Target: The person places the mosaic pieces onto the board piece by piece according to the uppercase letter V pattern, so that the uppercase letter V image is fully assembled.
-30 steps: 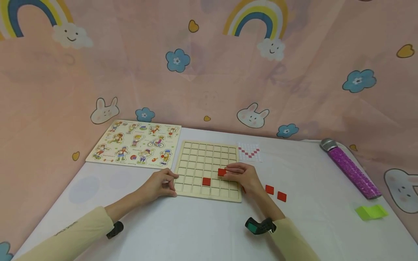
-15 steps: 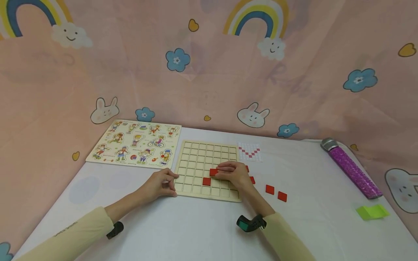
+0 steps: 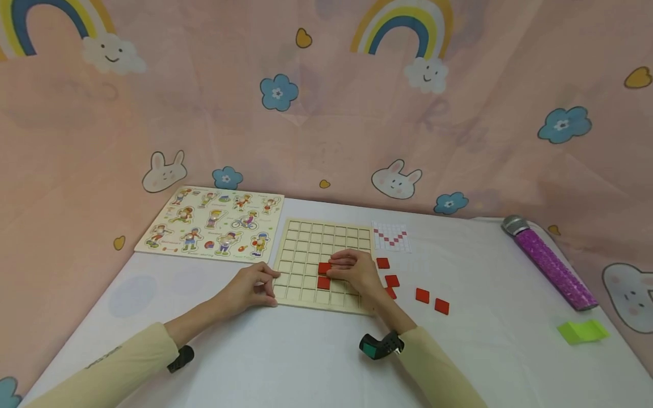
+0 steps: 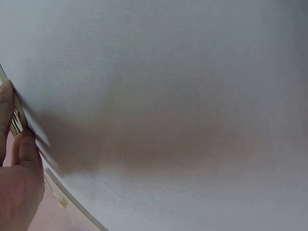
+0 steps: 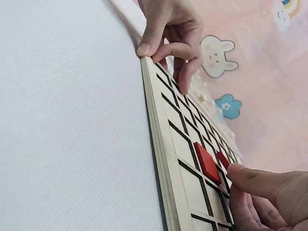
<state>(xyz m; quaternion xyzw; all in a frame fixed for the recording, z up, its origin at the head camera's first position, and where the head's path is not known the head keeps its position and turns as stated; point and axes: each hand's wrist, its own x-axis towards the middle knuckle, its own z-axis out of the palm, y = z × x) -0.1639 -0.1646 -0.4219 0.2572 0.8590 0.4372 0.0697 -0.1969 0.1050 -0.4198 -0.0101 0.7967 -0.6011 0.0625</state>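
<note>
A pale wooden grid board lies on the white table. My left hand holds its near left corner, with thumb and fingertips at the edge. Between the thumb and fingers of my right hand is a red square tile, low over the grid. Directly in front of it, another red tile sits in a cell of the board. Several loose red tiles lie on the table to the right, one partly hidden by my right wrist.
Beyond the board's right corner lies a small pattern card with red squares in a V. A picture puzzle board is at the back left. Far right are a purple glittery microphone and a green sticky note.
My right hand has carried the red tile leftward across the grid, to just behind the tile in the board. More loose tiles now show beside it. The left hand has stayed put.
</note>
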